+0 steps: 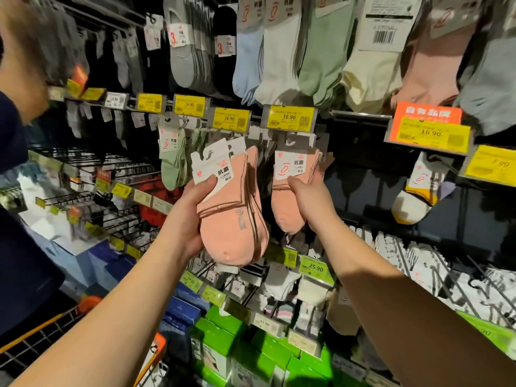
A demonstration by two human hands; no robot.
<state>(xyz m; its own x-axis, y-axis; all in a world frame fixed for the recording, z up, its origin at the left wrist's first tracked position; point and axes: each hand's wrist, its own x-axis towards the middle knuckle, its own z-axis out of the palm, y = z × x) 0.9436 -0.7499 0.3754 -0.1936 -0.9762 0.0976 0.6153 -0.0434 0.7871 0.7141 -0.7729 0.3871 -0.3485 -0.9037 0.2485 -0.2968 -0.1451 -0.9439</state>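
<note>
My left hand [192, 210] grips a pack of pink socks [234, 216] with a white card label, held off the rack and tilted. My right hand [310, 202] holds a second pink sock pack [290, 191] that still hangs from its hook under a yellow 16.90 price tag [289, 117]. The thumb of each hand lies on the front of its pack. The two packs hang side by side, close but apart.
Sock racks fill the wall: green socks [173, 160] to the left, pastel socks [321, 51] above, white and yellow socks [416, 196] to the right. Green boxes [223, 339] sit below. Another person's dark sleeve [16, 191] and a wire cart [42, 339] are at left.
</note>
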